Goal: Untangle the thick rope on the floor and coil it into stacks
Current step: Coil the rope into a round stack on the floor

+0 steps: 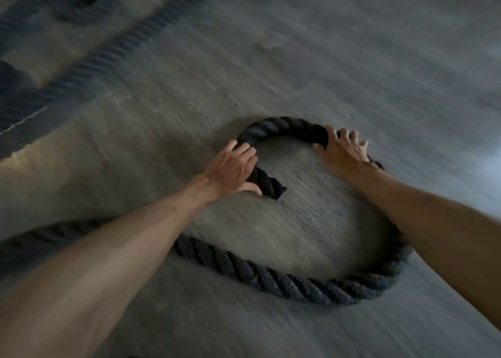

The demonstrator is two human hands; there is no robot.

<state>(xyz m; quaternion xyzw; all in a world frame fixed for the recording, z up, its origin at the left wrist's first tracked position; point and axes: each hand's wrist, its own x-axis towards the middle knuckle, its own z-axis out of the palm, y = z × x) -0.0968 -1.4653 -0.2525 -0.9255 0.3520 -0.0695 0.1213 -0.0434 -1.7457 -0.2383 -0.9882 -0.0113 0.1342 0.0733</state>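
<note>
Floor (352, 59) | rope (271, 276) loop | left fingers (244, 150) grip its end | right fingers (332, 134) grip arc

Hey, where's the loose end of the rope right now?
Head view, near centre: the rope end lies on the floor inside the loop, just right of the left hand that grips the rope.

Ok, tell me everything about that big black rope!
The thick rope is dark, twisted from fat strands. It lies on the floor bent into one nearly closed loop, its cut end pointing inward. The left hand grips it near that end; the right hand holds the loop's far side. More trails off left.
</note>
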